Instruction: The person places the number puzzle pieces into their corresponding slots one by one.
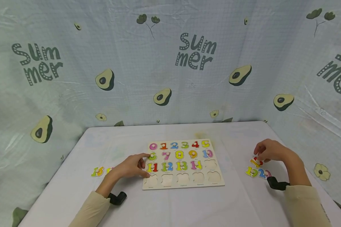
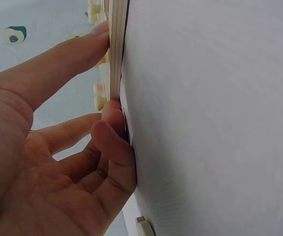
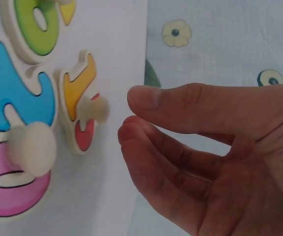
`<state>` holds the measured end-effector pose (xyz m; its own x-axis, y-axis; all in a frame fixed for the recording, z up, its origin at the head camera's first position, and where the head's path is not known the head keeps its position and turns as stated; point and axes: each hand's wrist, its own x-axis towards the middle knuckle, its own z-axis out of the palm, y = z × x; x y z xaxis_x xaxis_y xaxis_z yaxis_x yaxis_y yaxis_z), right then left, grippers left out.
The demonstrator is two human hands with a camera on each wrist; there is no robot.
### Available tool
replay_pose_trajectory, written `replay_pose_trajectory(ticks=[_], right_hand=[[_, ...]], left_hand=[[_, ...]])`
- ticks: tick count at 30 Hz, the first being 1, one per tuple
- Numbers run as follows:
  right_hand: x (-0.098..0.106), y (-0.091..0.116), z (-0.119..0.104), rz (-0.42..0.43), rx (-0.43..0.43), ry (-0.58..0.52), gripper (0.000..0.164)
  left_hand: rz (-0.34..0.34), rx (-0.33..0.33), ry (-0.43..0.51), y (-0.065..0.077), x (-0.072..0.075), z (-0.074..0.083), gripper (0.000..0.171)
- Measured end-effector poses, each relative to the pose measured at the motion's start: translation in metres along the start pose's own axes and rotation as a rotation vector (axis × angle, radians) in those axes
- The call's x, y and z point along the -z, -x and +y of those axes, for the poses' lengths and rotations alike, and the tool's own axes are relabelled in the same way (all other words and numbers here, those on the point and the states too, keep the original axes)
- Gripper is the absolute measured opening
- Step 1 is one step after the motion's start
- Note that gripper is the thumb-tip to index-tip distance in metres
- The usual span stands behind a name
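A wooden number puzzle board (image 1: 183, 186) lies on the table, with pegged numbers 0 to 14 in its upper rows and bare recesses below. My left hand (image 1: 130, 166) holds its left edge; thumb and index finger rest on the face, while the other fingers curl against the side. To the right, my right hand (image 1: 272, 150) hovers over a yellow-and-red 15 piece (image 3: 77, 103). Thumb and fingertips are bent towards each other, a small gap from its peg. Beside that piece lie a blue-and-pink 20 piece (image 3: 21, 113) and a green-and-yellow piece (image 3: 36, 29).
Left of the board, a 16 piece (image 1: 97, 171) lies on the white table (image 1: 199, 208), with another number piece (image 1: 109, 170) partly hidden behind my left hand. A printed curtain (image 1: 130, 63) hangs around the table's back and sides.
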<state>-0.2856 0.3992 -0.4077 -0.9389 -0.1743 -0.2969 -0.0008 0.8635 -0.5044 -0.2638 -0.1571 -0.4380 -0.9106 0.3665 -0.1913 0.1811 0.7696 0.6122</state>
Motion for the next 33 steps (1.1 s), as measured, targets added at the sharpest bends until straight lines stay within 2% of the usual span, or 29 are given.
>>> replay_pose_trajectory(ticks=[10,33], right_hand=[[-0.0067,-0.0035,0.0055,-0.033,-0.031,-0.021,0.018],[-0.0091,-0.0031,0.0056,-0.051,-0.005,-0.015,0.009]], left_hand=[[-0.001,-0.008,0.016,-0.0009,0.0002,-0.0008,0.082],[0.004,-0.001,0.018,0.0003,0.0003,0.0003,0.081]])
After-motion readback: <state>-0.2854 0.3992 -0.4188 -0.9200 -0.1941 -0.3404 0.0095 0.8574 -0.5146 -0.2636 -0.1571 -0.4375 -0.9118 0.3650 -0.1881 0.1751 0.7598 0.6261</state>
